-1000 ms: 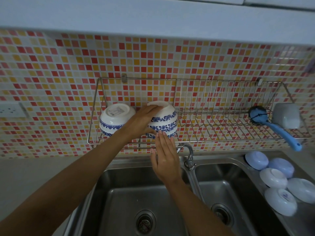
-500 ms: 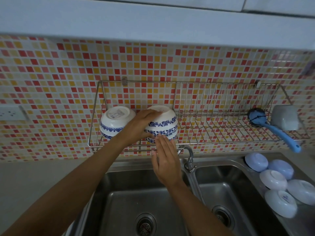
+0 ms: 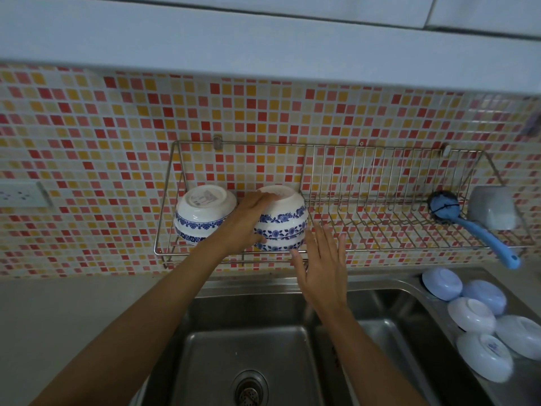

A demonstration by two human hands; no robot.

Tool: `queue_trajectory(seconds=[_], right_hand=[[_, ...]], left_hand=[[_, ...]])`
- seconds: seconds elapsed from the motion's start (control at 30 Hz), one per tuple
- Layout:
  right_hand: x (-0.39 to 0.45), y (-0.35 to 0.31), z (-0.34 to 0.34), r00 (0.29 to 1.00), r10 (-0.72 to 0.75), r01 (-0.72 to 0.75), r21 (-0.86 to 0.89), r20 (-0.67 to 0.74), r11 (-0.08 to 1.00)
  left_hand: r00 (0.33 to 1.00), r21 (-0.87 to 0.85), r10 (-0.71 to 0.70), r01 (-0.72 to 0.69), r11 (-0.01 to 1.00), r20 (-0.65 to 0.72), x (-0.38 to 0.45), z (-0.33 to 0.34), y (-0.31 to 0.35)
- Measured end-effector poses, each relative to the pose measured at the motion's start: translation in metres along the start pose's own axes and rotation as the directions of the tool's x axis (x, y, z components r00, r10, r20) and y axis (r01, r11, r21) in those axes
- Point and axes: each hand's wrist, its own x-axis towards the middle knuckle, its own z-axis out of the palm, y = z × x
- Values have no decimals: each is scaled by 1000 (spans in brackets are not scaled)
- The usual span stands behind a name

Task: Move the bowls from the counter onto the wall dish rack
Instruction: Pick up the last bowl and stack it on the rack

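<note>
1. The left hand (image 3: 246,222) clasps a stack of blue-patterned bowls (image 3: 281,221), upside down on the wall dish rack (image 3: 380,230).
2. The right hand (image 3: 322,268) is spread flat, holding nothing, just beside the stack.
3. Another patterned bowl (image 3: 203,210) sits left of it.
4. Pale bowls (image 3: 471,315) wait by the sink (image 3: 251,341).
</note>
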Motion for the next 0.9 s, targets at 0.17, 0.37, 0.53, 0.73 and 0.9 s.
queue_trajectory(seconds=[0.17,0.37,0.53,0.73,0.9], right_hand=[[1,7,1,997,-45,48,51,-61,998],[23,9,-12,997,20,-19,12,-81,1000],[28,18,-9,1000,25,-26,-55,-11,998],[27,15,-8,998,63,-62,-80,11,995],[31,13,-17,990,11,-3,-59,138,998]], left_hand=[[1000,44,13,-14,999,15,-4,3,1],[997,-17,-4,5,1000,74,6,2,5],[999,-69,-31,33,997,34,12,11,-1],[997,59,-45,49,997,-70,1,14,4],[907,216,-149,249,944,-393,-44,9,-11]])
